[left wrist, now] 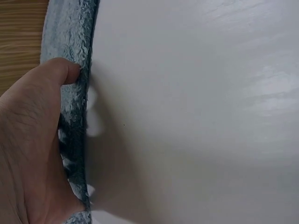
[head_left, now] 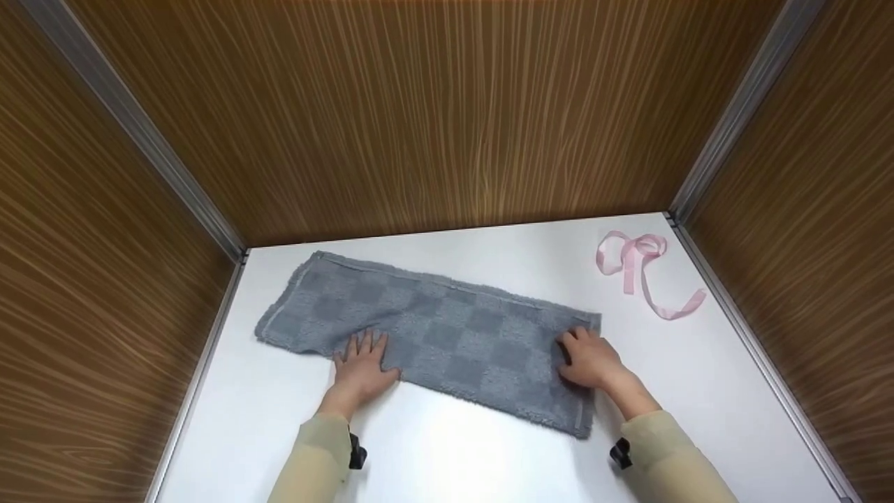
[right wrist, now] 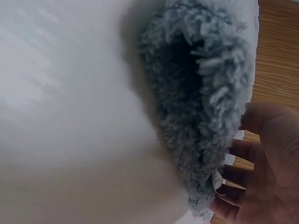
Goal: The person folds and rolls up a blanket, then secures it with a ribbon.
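A long grey-blue checkered towel, plush at its edges, lies slanted across the white table. My left hand rests on its near edge, left of the middle, with fingers spread. In the left wrist view, the thumb of that hand touches the towel's edge. My right hand is on the towel's right end, its fingers slightly bent and apart from the thumb. The right wrist view shows the fluffy layered end of the towel beside that hand's fingers. Its fingertips are partly hidden.
A pink ribbon with loops and a loose tail lies at the table's back right. Wood-grain panels stand behind and at both sides, with metal strips along their corners. Black wrist cameras sit at both sleeves.
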{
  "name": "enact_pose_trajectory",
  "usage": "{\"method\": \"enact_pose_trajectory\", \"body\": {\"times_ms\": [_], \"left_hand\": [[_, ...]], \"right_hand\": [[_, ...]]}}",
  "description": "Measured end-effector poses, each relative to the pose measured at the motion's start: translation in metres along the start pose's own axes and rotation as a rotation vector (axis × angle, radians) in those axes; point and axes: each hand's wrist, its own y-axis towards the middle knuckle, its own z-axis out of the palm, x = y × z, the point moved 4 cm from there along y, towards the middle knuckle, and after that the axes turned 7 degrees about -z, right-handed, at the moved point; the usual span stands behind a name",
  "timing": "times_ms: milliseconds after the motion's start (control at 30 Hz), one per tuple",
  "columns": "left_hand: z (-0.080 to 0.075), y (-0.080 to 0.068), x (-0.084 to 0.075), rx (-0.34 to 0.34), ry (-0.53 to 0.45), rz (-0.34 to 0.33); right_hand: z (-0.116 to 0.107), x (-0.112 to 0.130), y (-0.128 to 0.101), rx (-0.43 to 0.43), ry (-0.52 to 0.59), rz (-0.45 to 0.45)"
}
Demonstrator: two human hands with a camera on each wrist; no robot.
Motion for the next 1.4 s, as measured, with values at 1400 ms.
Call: {"method": "enact_pose_trajectory", "body": {"times_ms": [1400], "left_hand": [[-0.008,0.007,0.007,0.032,0.006,0.040]], "right_hand": [[0.004,0.012,-0.016,0.007,0.016,0.007]]}}
